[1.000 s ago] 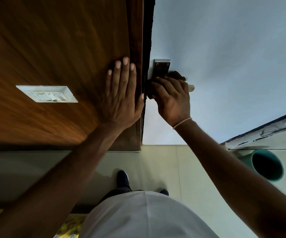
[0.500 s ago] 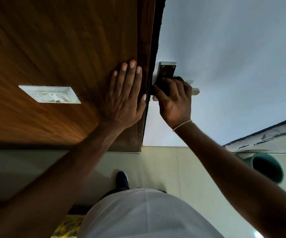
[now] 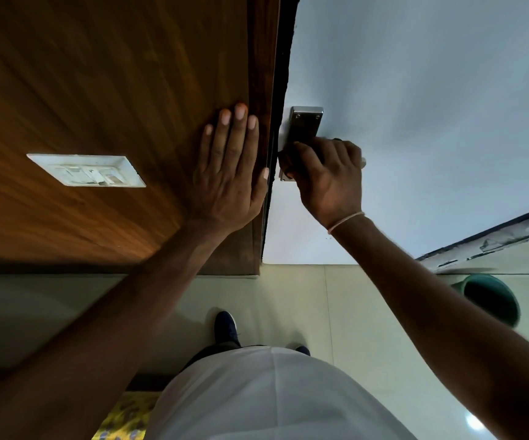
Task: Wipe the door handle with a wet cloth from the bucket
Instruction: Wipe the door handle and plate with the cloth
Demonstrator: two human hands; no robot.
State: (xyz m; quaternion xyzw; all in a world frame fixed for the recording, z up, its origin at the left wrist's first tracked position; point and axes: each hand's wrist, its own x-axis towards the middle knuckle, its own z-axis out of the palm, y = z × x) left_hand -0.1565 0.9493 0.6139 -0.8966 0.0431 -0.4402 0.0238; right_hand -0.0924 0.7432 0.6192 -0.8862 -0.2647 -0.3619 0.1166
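The right hand [image 3: 326,179] is closing around the brushed-metal lever door handle [image 3: 362,161] on the pale blue-white door [image 3: 431,106], fingers curled over it with a dark cloth [image 3: 288,161] bunched underneath, only a dark edge of which is showing beside the thumb, so the cloth's full size cannot be told. The lever's pale tip is poking out past the knuckles, and the rectangular steel backplate [image 3: 306,123] is standing clear above the fist. The left hand [image 3: 229,173] is lying flat and spread, fingers together, pressing on the brown wood-grain panel [image 3: 114,90] just beside the door's edge, holding nothing. Judging from its look, the handle is rigid, smooth metal that is likely getting slippery when wet, while the cloth is soft and limp, so it is best wrapped fully round the lever and squeezed rather than pinched at a corner; the lever may also be turning under pressure, which the bracing hand is helping against. One round green plastic bucket [image 3: 491,300] is sitting on the pale tiled floor [image 3: 288,290] low at the right, well apart from the handle. Counting: one handle, one backplate, one cloth, one bucket, one white switch plate [image 3: 87,170] on the wood, and two dark shoes, one [image 3: 225,327] plainly showing.
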